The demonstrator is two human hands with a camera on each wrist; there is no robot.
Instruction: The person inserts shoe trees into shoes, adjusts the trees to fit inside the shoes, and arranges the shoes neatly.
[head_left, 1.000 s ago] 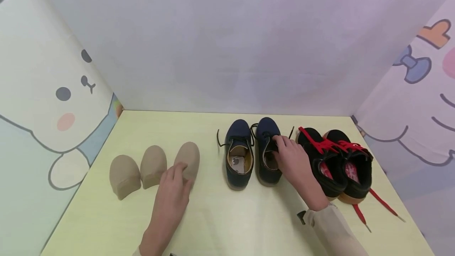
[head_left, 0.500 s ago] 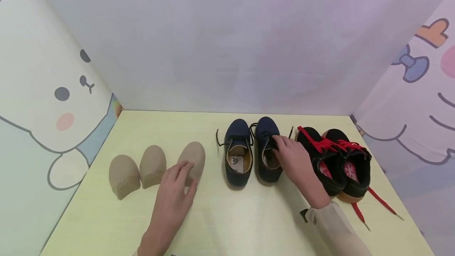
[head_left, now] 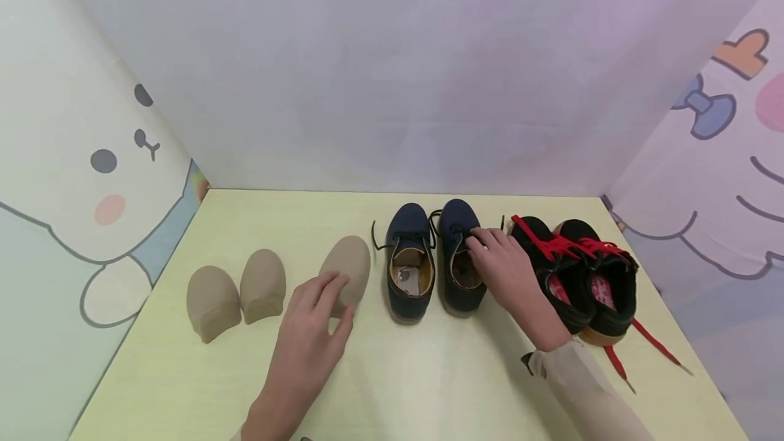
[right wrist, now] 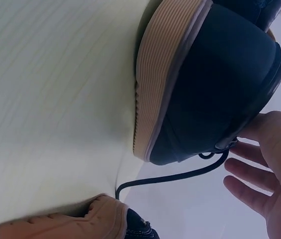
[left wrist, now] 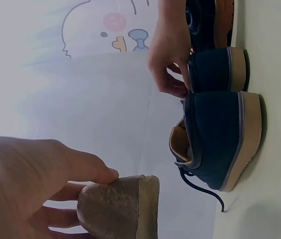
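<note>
My left hand holds a beige, round-toed shoe form between thumb and fingers. The left wrist view shows the form raised off the table, its flat back end pointing away from the toe shoes' soles unseen. To its right a pair of navy lace-up shoes stands side by side, the left shoe showing a pale insole. At the right navy shoe, my right hand pinches the tongue near the opening. In the right wrist view this shoe stays on the table, with the thumb partly hidden behind its collar.
Two more beige shoe forms, a left one and a right one, lie on the left of the pale yellow table. Black shoes with red laces stand at the right, close to my right forearm. A white backdrop rises behind.
My left hand has carried the beige shoe form rightward and slightly away from me, towards the navy shoes. My right hand has stayed at the right navy shoe's tongue.
</note>
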